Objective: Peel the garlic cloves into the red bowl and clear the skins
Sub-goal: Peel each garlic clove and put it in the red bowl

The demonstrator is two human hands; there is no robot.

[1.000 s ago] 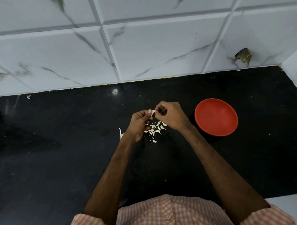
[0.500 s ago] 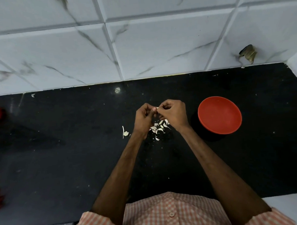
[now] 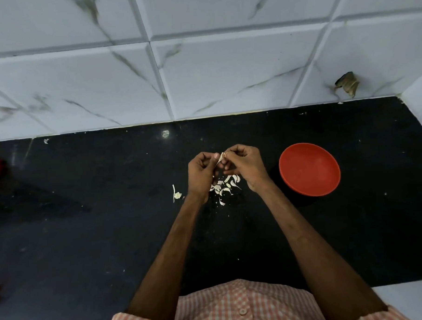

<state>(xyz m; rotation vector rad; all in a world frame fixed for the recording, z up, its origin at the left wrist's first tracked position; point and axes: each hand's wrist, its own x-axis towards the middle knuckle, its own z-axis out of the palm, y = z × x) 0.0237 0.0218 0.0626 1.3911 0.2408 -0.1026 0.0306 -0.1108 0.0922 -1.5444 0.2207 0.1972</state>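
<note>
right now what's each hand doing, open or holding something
Left hand: pinches the garlic clove.
Right hand: pinches the same garlic clove from the other side.

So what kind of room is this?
Probably a kitchen: a black stone counter meets a white tiled wall, a red bowl sits on it, and the left hand and right hand pinch a garlic clove above loose skins.

bowl (image 3: 309,171) right of hands (image 3: 226,170), skins (image 3: 224,187) beneath
</note>
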